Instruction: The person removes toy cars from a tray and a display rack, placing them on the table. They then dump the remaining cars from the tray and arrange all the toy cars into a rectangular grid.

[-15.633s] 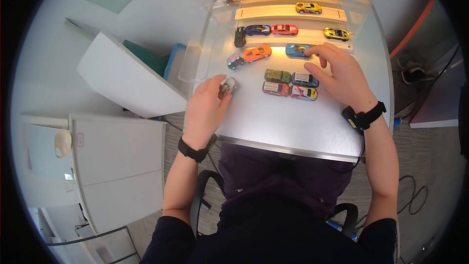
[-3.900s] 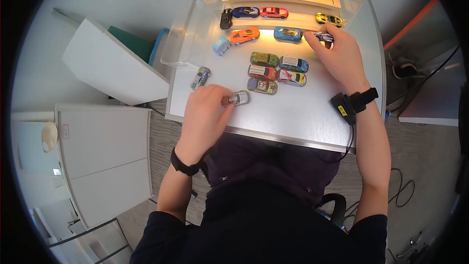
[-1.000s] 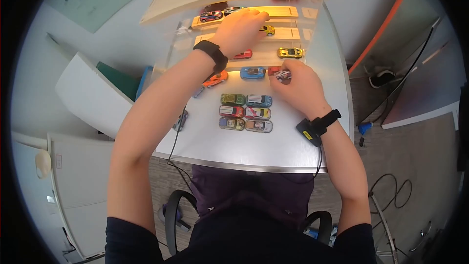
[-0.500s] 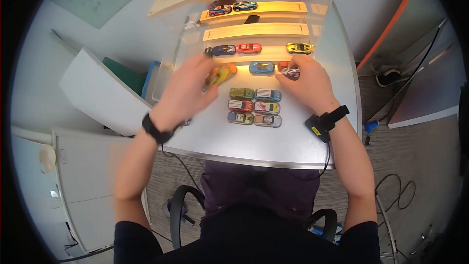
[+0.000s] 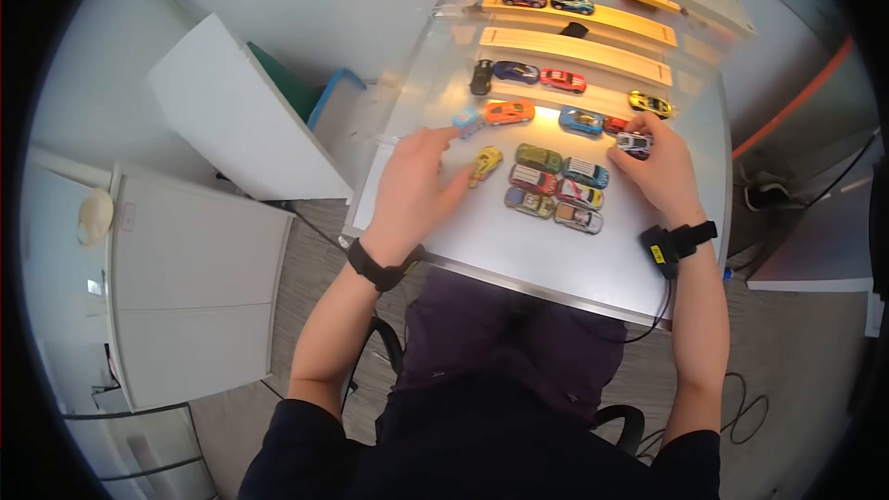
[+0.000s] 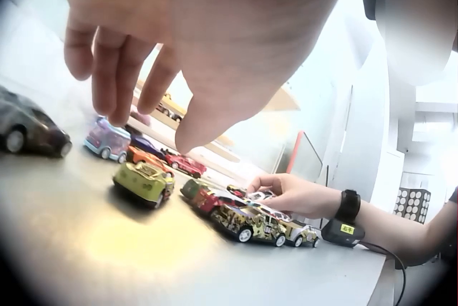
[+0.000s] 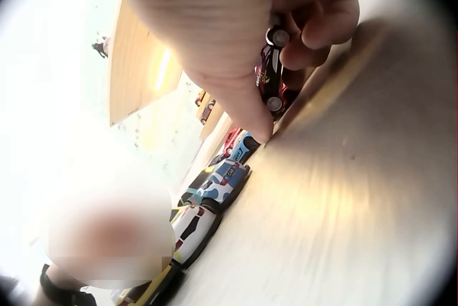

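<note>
My left hand [image 5: 417, 187] hovers with loose, parted fingers beside a yellow toy car [image 5: 485, 165]; in the left wrist view that car [image 6: 145, 183] stands on the table below the fingertips. My right hand [image 5: 663, 167] pinches a white-and-dark toy car [image 5: 633, 144] between thumb and fingers, near a red car [image 5: 613, 126] and a blue car [image 5: 581, 120]. Between the hands, several cars [image 5: 557, 187] stand in a two-column block. Behind the left fingers are a light-blue van [image 5: 469, 121] and an orange car [image 5: 509, 112]. A dark car [image 6: 28, 127] shows at the left wrist view's edge.
A clear-sided display rack with wooden shelves [image 5: 579, 52] stands at the back, bearing several cars. Its lowest shelf has a yellow convertible [image 5: 649, 103] at the right. The table's front edge [image 5: 546, 294] lies before my lap. A cable [image 5: 659, 307] trails from the right wrist.
My left hand has brought the yellow car from a rack shelf to the table and let go. The central block has gained cars since the oldest frame. The right hand still holds its car.
</note>
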### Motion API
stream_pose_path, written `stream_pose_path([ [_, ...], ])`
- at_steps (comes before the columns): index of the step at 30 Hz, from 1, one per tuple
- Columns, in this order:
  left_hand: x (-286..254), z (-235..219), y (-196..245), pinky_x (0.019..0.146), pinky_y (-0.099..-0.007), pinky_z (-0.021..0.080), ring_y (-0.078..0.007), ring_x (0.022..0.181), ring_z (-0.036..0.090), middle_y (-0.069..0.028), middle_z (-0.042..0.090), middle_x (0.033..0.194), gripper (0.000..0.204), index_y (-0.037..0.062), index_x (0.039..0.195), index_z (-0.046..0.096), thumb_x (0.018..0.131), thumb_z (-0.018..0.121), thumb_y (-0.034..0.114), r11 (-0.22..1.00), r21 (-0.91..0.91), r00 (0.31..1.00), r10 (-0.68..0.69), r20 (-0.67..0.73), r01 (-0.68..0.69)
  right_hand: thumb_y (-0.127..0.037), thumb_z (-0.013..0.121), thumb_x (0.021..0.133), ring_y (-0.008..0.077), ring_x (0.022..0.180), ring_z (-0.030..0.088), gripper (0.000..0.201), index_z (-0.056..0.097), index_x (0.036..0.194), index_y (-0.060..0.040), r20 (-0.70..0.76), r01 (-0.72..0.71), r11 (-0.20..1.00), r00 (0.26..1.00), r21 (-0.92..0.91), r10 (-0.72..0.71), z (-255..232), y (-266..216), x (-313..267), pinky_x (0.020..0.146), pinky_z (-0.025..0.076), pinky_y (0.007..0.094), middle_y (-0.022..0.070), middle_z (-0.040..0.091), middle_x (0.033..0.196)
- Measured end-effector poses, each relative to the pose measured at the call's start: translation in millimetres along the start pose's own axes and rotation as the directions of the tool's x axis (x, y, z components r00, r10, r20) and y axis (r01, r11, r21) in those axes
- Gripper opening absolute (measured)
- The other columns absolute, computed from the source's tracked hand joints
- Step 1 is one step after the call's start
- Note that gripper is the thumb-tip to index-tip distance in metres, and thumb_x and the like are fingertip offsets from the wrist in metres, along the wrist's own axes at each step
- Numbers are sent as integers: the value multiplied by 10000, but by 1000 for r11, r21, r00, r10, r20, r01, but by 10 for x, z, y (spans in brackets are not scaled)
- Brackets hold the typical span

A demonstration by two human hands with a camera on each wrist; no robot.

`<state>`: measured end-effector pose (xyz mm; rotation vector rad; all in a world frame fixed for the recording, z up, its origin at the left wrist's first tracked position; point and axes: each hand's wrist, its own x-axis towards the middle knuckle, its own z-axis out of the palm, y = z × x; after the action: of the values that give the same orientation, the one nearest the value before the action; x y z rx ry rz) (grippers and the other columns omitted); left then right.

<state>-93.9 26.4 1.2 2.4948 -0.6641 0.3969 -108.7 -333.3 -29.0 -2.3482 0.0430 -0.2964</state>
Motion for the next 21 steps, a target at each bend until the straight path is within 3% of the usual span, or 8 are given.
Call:
stream_pose_path([
  [2,-140,-103,-107,816,-389,573,-288,925,696,-127,709,1106,405,49,1262,716,886,856,102,997,40,995,-67,-78,71,-229,890,848,339,900,763,358,665,1059,-48,-32,13,1000,999,-14,-13,10,23,-2,784,582,426,180,770,978],
  [5,-390,-239,-160,823,-442,571,-350,963,692,-146,707,1119,379,41,1233,708,886,830,131,971,71,973,-223,-67,228,-218,887,858,306,853,745,345,657,1045,-41,-28,32,999,999,11,-32,9,34,19,765,574,403,157,752,945],
  [9,-556,-163,-303,804,-424,566,-318,923,699,-138,714,1081,334,45,1183,707,880,838,98,967,55,968,-244,-63,247,-232,888,858,303,834,708,337,650,1000,-40,4,13,1000,1000,7,-13,-60,-6,35,748,556,416,143,710,917],
  [12,-508,-86,-377,785,-397,562,-279,888,716,-120,738,1054,308,50,1142,703,876,856,72,966,8,965,-258,-39,258,-268,887,853,318,860,704,354,661,998,-37,-42,85,979,995,-186,-95,-56,121,-16,770,556,446,147,707,956],
  [14,-471,-46,-333,760,-400,556,-272,841,719,-110,746,1021,281,54,1112,692,882,853,59,966,-1,964,-259,-54,260,-293,887,849,325,903,717,366,678,1015,-42,14,74,970,997,-230,-73,-119,122,-22,787,559,457,156,716,1000],
  [18,-385,8,-270,750,-384,546,-264,840,709,-118,729,1007,264,25,1105,681,895,841,41,968,-81,970,-240,-45,236,-334,890,851,344,972,732,391,705,1051,-55,73,22,978,997,-206,-7,-201,-49,-30,803,563,461,178,720,1054],
  [21,-363,8,-241,759,-385,547,-267,847,702,-121,716,1012,252,21,1104,681,906,835,50,968,-46,969,-248,12,248,-343,836,927,350,933,742,323,728,1030,-57,-1,104,974,994,-203,-107,-181,-23,-47,777,568,461,175,740,1014],
])
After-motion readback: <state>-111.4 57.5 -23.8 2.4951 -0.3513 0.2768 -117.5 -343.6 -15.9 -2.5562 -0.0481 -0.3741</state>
